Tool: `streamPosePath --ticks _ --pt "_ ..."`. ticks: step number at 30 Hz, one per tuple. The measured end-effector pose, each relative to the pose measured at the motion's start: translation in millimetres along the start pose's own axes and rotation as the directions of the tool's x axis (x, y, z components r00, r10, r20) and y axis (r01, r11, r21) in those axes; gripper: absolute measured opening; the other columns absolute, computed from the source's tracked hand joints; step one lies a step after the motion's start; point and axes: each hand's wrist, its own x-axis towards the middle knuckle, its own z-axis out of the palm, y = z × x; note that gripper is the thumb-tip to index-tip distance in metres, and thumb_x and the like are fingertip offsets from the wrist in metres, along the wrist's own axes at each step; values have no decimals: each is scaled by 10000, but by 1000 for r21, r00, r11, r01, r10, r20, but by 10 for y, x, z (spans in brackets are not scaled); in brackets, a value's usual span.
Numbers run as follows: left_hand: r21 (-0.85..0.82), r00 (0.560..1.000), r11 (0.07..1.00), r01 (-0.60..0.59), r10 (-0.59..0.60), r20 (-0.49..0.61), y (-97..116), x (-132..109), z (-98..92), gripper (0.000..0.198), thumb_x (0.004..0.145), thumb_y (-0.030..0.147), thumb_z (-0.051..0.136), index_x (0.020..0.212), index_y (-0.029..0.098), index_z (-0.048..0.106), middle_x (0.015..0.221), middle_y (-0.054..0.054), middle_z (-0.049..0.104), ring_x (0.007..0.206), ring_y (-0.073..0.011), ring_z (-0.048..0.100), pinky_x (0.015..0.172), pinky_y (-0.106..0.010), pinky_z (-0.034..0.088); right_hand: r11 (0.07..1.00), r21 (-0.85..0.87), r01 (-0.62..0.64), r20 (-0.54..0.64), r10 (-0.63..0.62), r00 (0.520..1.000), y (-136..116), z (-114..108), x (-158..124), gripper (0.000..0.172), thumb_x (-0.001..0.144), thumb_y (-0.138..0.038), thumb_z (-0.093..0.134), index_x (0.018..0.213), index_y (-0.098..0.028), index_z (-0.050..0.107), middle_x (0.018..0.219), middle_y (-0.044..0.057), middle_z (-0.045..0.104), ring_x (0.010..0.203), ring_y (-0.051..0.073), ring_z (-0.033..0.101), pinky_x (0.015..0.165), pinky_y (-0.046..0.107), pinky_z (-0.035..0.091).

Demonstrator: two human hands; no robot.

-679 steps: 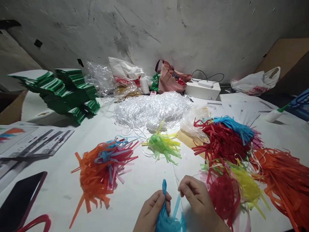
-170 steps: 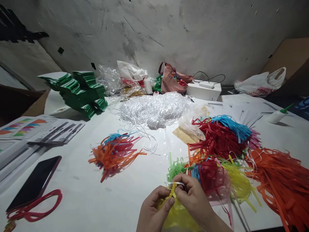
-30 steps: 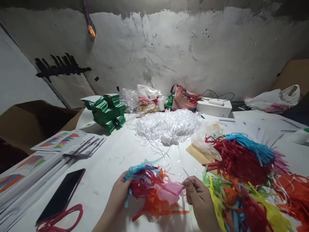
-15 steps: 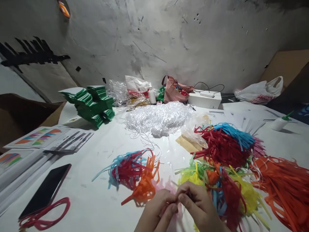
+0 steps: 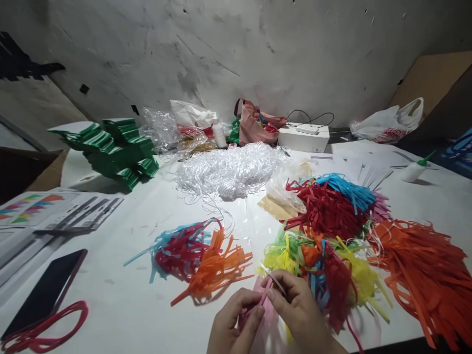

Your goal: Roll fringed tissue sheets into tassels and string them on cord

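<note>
Low in the middle of the view, my left hand and my right hand meet over a bundle of pink paper strips. Both are closed: the left grips the pink bundle, and the right pinches a thin white strand against its top. Just left of my hands lies a tied heap of orange, red and blue strips. To the right spreads a mixed pile of yellow, green, red and blue strips.
A mound of white strands sits mid-table, green folded card stacks at the back left, an orange strip pile at right. A dark phone with a red cord and printed sheets lie left. Bags, a white box and a glue bottle line the back.
My hands have stayed together at the bottom, now with the pink bundle and white strand showing between them. The camera tilted down a little and shifted right; the orange-red heap lies untouched.
</note>
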Motion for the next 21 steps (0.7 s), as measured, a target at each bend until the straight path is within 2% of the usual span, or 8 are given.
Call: streamPosePath --ticks 6,13,21 --pt "-60 999 997 39 -41 -22 -19 15 35 214 838 442 703 865 239 766 798 -35 720 721 -191 648 655 -232 502 1000 8 -25 18 25 1000 -4 -33 16 275 913 -449 600 922 -186 681 737 0 558 713 156 513 712 274 440" --pt "-121 997 990 70 -73 -22 -57 29 65 226 822 434 722 878 222 776 824 -51 739 758 -209 671 699 -250 520 999 -10 -37 23 37 999 8 -54 28 296 919 -452 592 950 -181 705 776 25 610 734 164 546 708 277 456" --pt "-176 991 975 134 -134 10 -43 24 46 243 807 453 738 843 215 769 816 -43 738 768 -199 652 703 -238 509 997 -48 -52 36 53 998 37 -52 28 260 919 -398 575 960 -185 720 777 24 626 719 160 543 751 296 466"
